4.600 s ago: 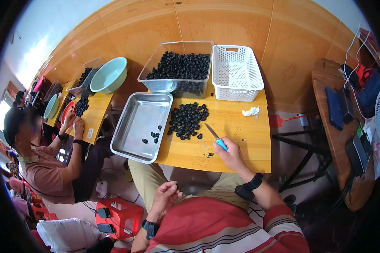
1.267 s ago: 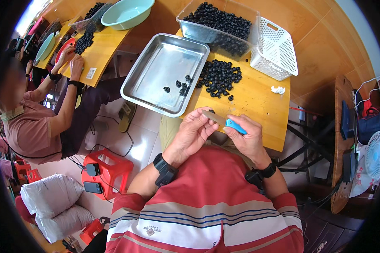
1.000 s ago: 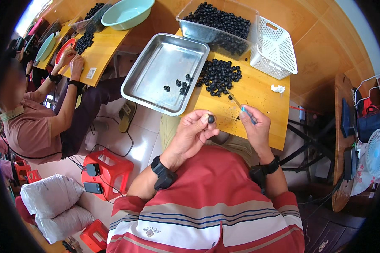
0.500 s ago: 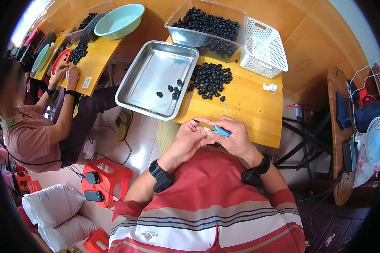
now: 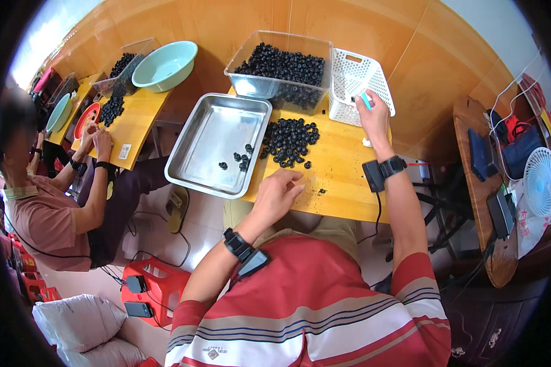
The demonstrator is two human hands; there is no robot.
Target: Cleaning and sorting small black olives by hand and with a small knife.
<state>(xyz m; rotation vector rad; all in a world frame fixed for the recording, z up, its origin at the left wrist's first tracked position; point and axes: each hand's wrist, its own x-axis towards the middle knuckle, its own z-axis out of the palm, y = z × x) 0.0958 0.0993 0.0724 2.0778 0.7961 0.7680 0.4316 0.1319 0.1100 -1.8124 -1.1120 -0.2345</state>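
My right hand (image 5: 374,116) reaches over the near side of the white perforated basket (image 5: 386,107), closed on a small light-blue-handled tool (image 5: 366,100). A small dark piece shows at the fingertips; whether I grip it or it is falling I cannot tell. My left hand (image 5: 277,197) is at the table's front edge with fingers loosely apart and nothing seen in them. Just beyond it lies a heap of round black parts (image 5: 292,139). Left of the heap sits a shallow metal tray (image 5: 205,144) with several black parts (image 5: 243,160) near its right side.
A clear plastic bin (image 5: 281,92) full of black parts stands at the back of the yellow table (image 5: 349,183). A crumpled white scrap (image 5: 367,142) lies by my right wrist. On the left a co-worker (image 5: 55,214) sits at another table with a green basin (image 5: 165,67).
My hands have parted. The right has carried the blue tool forward to the basket; the left has stayed near the table edge and loosened. The thin stick-like piece between them no longer shows there.
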